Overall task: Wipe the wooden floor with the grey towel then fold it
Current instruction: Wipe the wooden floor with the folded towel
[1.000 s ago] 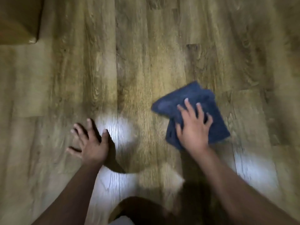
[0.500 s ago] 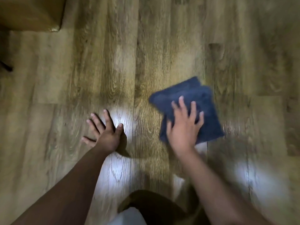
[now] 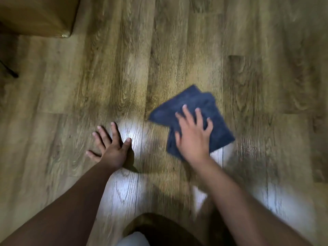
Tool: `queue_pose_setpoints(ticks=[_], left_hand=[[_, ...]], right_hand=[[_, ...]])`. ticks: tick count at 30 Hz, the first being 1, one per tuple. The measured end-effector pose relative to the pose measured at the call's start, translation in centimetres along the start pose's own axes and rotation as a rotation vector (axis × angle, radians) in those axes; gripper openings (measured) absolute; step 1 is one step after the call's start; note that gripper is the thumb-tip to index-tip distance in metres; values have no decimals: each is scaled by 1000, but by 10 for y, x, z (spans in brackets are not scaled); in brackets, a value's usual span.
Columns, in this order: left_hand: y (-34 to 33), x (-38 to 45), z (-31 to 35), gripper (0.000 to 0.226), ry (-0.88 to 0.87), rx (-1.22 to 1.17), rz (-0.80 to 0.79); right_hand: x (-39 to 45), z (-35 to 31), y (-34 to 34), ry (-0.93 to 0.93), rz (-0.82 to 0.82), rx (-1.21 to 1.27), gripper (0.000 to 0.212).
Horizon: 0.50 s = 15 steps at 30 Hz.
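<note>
The grey towel (image 3: 188,103), dark and bunched into rough layers, lies on the wooden floor (image 3: 177,41) right of centre. My right hand (image 3: 193,135) presses flat on the towel's near half with fingers spread, covering that part. My left hand (image 3: 110,144) rests palm down on the bare planks to the left, fingers splayed, holding nothing. The towel's edges look blurred.
A brown box-like piece of furniture (image 3: 35,15) fills the top left corner, with a thin dark leg or cable (image 3: 10,71) below it at the left edge. Bright light patches reflect on the planks near my knees (image 3: 159,229).
The towel and my right hand have shifted slightly left and back across the planks. My left hand stays planted on the floor. The view has drifted, showing more of the furniture at top left.
</note>
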<state>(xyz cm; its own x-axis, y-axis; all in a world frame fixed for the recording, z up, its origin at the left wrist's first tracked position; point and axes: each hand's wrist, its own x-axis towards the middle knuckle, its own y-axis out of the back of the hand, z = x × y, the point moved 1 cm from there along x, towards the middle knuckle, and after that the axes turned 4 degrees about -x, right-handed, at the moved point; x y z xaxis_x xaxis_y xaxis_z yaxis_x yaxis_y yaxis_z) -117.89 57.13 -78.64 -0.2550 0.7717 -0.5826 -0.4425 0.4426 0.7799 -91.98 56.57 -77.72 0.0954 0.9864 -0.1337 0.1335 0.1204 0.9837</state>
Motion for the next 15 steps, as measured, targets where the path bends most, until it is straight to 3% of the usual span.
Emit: queue_pose_setpoints(ticks=[6,15], left_hand=[[-2,6,-4,76,20,18,-22],[-2,6,-6,76,-9,13,10]], right_hand=[[112,51,22,-193,13,60,52],[45,23,16,-80,17,32,54]])
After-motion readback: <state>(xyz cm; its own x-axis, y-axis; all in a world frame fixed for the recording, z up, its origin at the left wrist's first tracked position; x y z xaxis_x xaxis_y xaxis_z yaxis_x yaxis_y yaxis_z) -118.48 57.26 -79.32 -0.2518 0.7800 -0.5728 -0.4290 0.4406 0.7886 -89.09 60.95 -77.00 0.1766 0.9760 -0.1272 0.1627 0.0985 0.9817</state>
